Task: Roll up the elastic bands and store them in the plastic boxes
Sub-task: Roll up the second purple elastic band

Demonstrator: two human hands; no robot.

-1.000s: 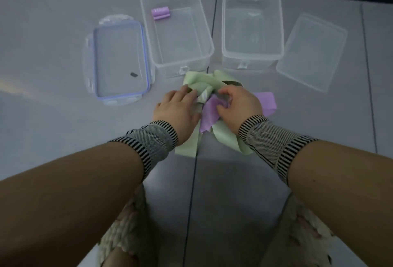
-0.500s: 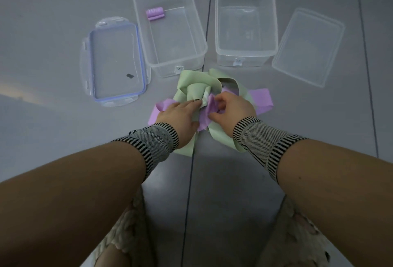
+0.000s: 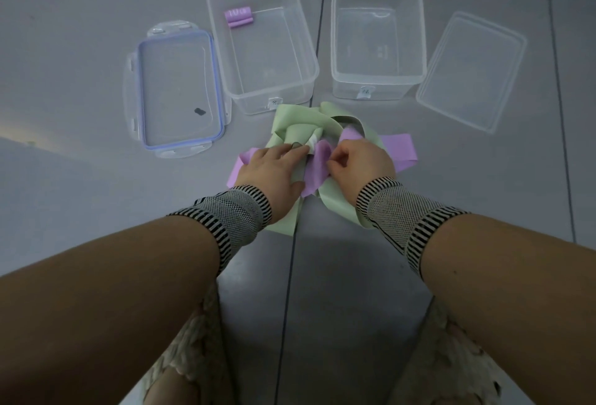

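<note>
The grey surface [image 3: 80,49] fills the view, crossed by dark seams, and the person's two bare forearms reach in from 7 and 5 o'clock, each wrist in a striped knitted band. At 12 o'clock stand two clear plastic boxes side by side, open-topped: the left box [image 3: 300,59], tilted a little, and the right box [image 3: 422,49], standing square. A blue-rimmed lid [image 3: 179,91] lies flat at 10 o'clock, just beside the left box, and a plain clear lid [image 3: 471,72] lies at 2 o'clock, beside the right box. At the centre, just in front of the boxes, sits a tangled heap of loose elastic bands: green bands [image 3: 300,120] looped over and under purple bands [image 3: 398,148], with one green tail running back toward 6 o'clock between the wrists. The left hand [image 3: 274,172] lies on the heap at its 9 o'clock side, fingers fairly straight and pressing down on green and purple strips; its grip is released, nothing curled round. The right hand [image 3: 361,159], at the heap's 3 o'clock side, has its fingers curled in, its grip pinching a fold of purple band. The hands are near each other without touching. One rolled purple band [image 3: 239,16] lies inside the left box, at its far left corner.
</note>
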